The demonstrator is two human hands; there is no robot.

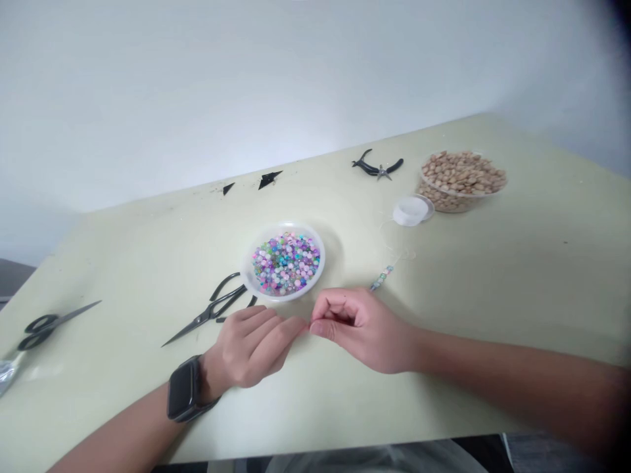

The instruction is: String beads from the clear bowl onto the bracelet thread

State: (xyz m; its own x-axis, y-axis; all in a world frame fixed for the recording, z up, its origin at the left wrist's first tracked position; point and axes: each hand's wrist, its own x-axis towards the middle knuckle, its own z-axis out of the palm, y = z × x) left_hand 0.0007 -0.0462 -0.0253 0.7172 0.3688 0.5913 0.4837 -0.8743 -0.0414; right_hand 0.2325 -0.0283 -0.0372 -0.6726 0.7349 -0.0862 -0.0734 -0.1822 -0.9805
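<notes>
Above the near part of the table, my left hand (261, 345) and my right hand (365, 328) meet fingertip to fingertip. My left fingers are closed in a pinch, and whatever lies between them is too small to make out. Thumb and forefinger of my right hand are pressed together. A beaded string (382, 277) with pale green and bluish beads runs in behind my right hand; the rest of it is hidden there. From its far end a thin clear thread trails toward a white spool (411, 210). A white bowl of multicoloured beads (323, 259) stands just beyond both hands.
Long-bladed black scissors (202, 318) lie by the bowl, partly behind my left hand. Another pair of scissors (46, 328) is at far left. Small pliers (377, 167) and a clear tub of tan nut-like pieces (461, 180) sit at the back right, near the wall.
</notes>
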